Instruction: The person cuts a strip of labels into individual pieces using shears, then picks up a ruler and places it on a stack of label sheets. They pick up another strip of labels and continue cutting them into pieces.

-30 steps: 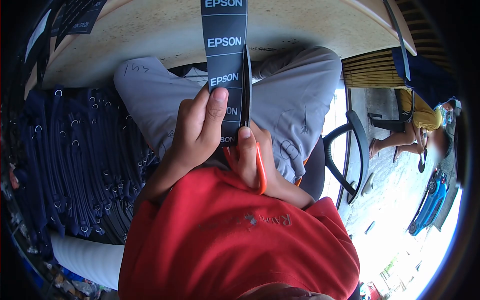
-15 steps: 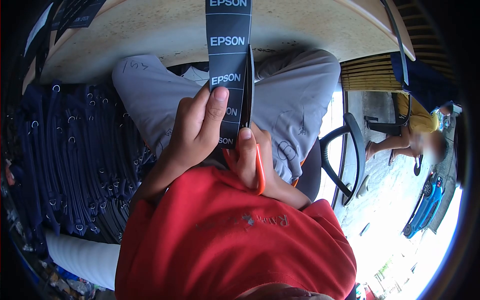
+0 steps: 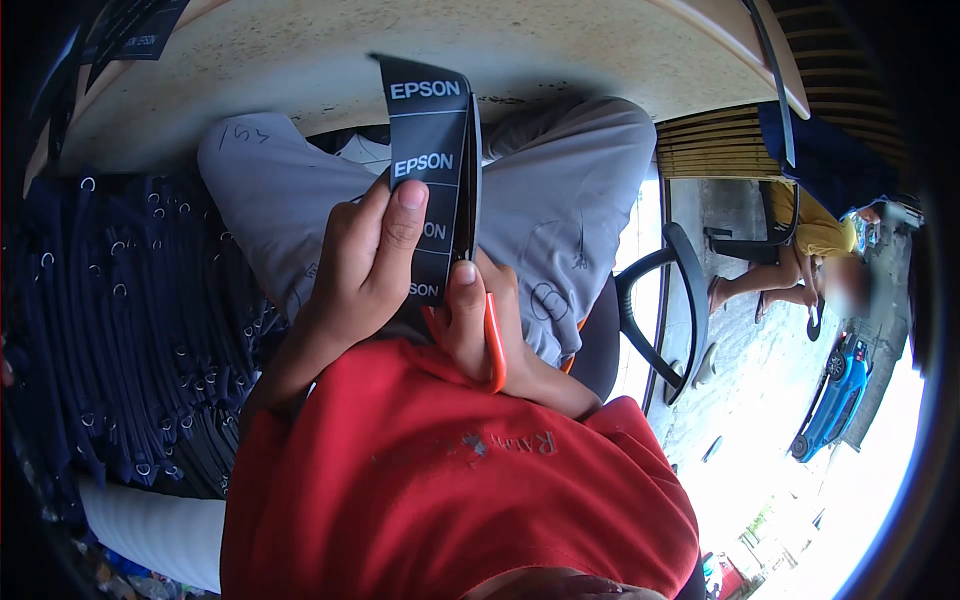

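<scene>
My left hand (image 3: 365, 250) grips a black strip (image 3: 424, 125) with white EPSON lettering and thin cross lines, the thumb lying on its front. The strip's top end bends back to the left. Orange-handled scissors (image 3: 496, 345) are in my right hand (image 3: 475, 310), just right of the strip's lower end. Their dark blades point up along the strip's right edge, and the hand's thumb is at the pivot.
A pale table edge (image 3: 300, 88) curves ahead. Dark blue straps with metal rings (image 3: 120, 330) hang at the left, above a white roll (image 3: 150, 530). On the right are a chair armrest (image 3: 690, 310), a seated person (image 3: 800, 240) and a blue car (image 3: 835, 395).
The strip's upper part, which stretched past the top of the view, now ends lower and folds back. The whole view has shifted slightly, with hands and scissors appearing further left.
</scene>
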`<state>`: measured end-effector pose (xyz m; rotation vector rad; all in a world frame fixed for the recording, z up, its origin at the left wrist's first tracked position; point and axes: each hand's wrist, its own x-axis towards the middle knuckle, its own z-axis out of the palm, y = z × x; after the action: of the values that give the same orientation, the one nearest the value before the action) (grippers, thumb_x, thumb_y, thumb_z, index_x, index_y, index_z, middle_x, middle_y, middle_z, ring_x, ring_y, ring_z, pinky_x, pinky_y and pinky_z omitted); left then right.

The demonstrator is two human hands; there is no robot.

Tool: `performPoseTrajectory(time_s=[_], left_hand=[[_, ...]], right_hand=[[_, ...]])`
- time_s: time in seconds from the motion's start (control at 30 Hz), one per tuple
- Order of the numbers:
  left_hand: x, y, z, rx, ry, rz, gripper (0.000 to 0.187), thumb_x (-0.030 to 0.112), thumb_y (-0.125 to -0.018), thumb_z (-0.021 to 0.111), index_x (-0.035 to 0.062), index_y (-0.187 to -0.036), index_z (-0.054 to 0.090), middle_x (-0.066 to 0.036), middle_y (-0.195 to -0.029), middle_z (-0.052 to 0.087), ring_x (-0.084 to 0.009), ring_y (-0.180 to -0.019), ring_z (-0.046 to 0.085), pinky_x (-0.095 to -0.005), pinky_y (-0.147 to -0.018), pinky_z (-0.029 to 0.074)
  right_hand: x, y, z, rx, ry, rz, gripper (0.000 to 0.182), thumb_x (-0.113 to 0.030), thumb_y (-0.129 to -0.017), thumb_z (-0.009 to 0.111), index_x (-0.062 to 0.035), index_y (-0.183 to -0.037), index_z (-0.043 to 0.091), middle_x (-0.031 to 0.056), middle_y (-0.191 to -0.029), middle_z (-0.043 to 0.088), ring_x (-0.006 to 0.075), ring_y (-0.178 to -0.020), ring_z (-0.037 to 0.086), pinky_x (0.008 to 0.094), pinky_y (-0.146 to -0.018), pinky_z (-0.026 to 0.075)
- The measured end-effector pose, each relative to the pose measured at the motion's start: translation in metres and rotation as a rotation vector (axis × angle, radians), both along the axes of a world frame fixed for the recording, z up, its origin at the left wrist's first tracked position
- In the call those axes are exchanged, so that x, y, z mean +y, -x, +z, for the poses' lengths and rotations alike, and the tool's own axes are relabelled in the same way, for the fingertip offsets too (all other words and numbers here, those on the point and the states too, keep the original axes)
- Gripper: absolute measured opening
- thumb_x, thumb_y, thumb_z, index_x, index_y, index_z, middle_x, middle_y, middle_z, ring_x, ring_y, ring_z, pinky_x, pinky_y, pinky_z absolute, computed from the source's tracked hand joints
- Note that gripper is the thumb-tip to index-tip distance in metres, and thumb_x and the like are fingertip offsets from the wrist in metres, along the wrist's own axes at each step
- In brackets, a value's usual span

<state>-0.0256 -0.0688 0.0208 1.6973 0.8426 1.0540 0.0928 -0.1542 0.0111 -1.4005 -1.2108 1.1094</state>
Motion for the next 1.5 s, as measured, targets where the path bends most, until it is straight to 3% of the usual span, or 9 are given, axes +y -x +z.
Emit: performPoseTrajectory(time_s=[0.13, 0.27, 0.5, 0.6, 0.73, 1.13, 1.2, 1.33, 1.5], left_hand=[[-0.004, 0.011, 0.001, 0.172, 0.194, -0.026, 0.033, 0.027, -0.104, 0.043, -0.0013, -0.100, 0.061, 0.000, -0.067, 0.049, -0.0084, -0.060, 0.039, -0.0277, -0.055, 0.032], [0.000, 0.000, -0.004, 0.003, 0.049, 0.005, 0.025, 0.019, -0.103, 0.044, -0.0006, -0.088, 0.053, -0.004, -0.051, 0.040, -0.0090, -0.043, 0.034, -0.0309, -0.043, 0.025], [0.004, 0.004, -0.011, 0.027, -0.008, -0.003, 0.026, 0.022, -0.103, 0.043, -0.0014, -0.103, 0.055, -0.004, -0.054, 0.043, -0.0098, -0.046, 0.037, -0.0308, -0.045, 0.027], [0.005, 0.003, -0.011, 0.005, 0.025, -0.050, 0.027, 0.022, -0.103, 0.043, -0.0015, -0.110, 0.055, -0.004, -0.056, 0.046, -0.0087, -0.048, 0.038, -0.0293, -0.046, 0.029], [0.006, 0.010, -0.013, 0.018, 0.100, -0.193, 0.033, 0.021, -0.103, 0.042, -0.0007, -0.125, 0.052, -0.002, -0.058, 0.049, -0.0066, -0.049, 0.040, -0.0271, -0.048, 0.032], [0.008, 0.011, -0.015, 0.124, 0.019, -0.176, 0.034, 0.019, -0.102, 0.042, -0.0025, -0.126, 0.052, -0.006, -0.059, 0.050, -0.0103, -0.047, 0.041, -0.0312, -0.046, 0.030], [0.005, 0.015, -0.009, 0.212, 0.165, -0.188, 0.032, 0.022, -0.103, 0.042, -0.0025, -0.118, 0.055, 0.000, -0.085, 0.056, -0.0057, -0.071, 0.044, -0.0223, -0.063, 0.037], [0.009, 0.007, -0.008, 0.171, 0.025, -0.185, 0.031, 0.017, -0.101, 0.043, -0.0022, -0.122, 0.054, -0.005, -0.062, 0.053, -0.0102, -0.049, 0.042, -0.0292, -0.048, 0.032], [0.022, 0.005, -0.021, 0.051, -0.047, -0.137, 0.057, 0.047, -0.098, 0.036, -0.0018, -0.118, 0.057, -0.014, -0.114, 0.050, -0.0230, -0.096, 0.049, -0.0339, -0.084, 0.041]], right_hand=[[-0.001, -0.001, -0.004, 0.021, -0.004, -0.053, 0.048, -0.040, -0.103, 0.028, -0.0012, -0.088, 0.051, 0.0098, -0.057, 0.052, 0.0258, -0.047, 0.055, 0.0361, -0.049, 0.043], [0.000, -0.004, -0.004, 0.137, 0.016, -0.087, 0.048, -0.041, -0.103, 0.028, -0.0021, -0.086, 0.051, 0.0068, -0.057, 0.052, 0.0185, -0.046, 0.052, 0.0319, -0.047, 0.040], [0.004, -0.011, -0.006, 0.243, -0.007, -0.093, 0.068, -0.064, -0.094, 0.034, 0.0016, -0.101, 0.050, 0.0009, -0.056, 0.048, 0.0079, -0.043, 0.044, 0.0210, -0.044, 0.034], [0.013, -0.014, -0.015, 0.501, -0.135, -0.082, 0.048, -0.046, -0.095, 0.053, -0.0017, -0.113, 0.047, 0.0073, -0.091, 0.053, 0.0109, -0.082, 0.050, 0.0257, -0.067, 0.040], [0.029, -0.031, -0.008, 0.261, -0.179, -0.147, 0.037, -0.020, -0.088, 0.069, -0.0016, -0.114, 0.049, 0.0060, -0.094, 0.053, 0.0132, -0.084, 0.049, 0.0275, -0.077, 0.043], [0.060, -0.029, 0.018, 0.648, -0.157, -0.250, 0.035, 0.006, -0.083, 0.066, -0.0023, -0.114, 0.051, 0.0030, -0.091, 0.057, 0.0089, -0.086, 0.057, 0.0245, -0.076, 0.048], [0.062, -0.028, 0.014, 0.667, -0.198, -0.267, 0.035, 0.007, -0.083, 0.065, -0.0021, -0.114, 0.051, 0.0029, -0.091, 0.057, 0.0087, -0.086, 0.057, 0.0241, -0.076, 0.048], [0.062, -0.030, 0.014, 0.642, -0.222, -0.277, 0.035, 0.008, -0.082, 0.064, -0.0011, -0.113, 0.051, 0.0031, -0.090, 0.057, 0.0079, -0.085, 0.056, 0.0232, -0.075, 0.047], [0.058, -0.035, 0.016, 0.517, -0.236, -0.201, 0.034, 0.008, -0.081, 0.064, -0.0018, -0.111, 0.052, 0.0012, -0.085, 0.057, 0.0060, -0.077, 0.055, 0.0220, -0.070, 0.045]])
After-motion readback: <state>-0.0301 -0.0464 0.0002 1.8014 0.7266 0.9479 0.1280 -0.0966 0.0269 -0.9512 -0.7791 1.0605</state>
